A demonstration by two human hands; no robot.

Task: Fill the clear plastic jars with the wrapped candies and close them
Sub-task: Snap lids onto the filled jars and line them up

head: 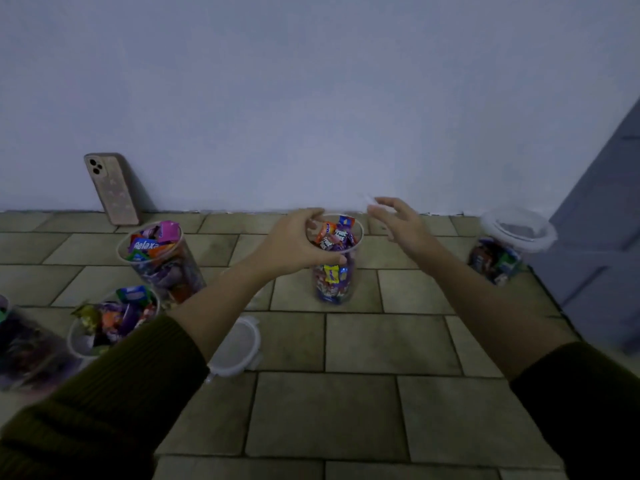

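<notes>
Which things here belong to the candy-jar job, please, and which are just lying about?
Job: middle jar, gripped by the left hand; Relaxa jar; near-left jar; lidded jar at right; loose lid.
Lying about: phone against the wall.

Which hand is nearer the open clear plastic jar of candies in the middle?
Left. The left hand grips the jar at its rim; the right hand hovers right of it, apart.

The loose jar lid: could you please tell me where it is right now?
Head view: the loose lid lies on the floor left of centre, beside the left forearm, right of the near open jar.
</notes>
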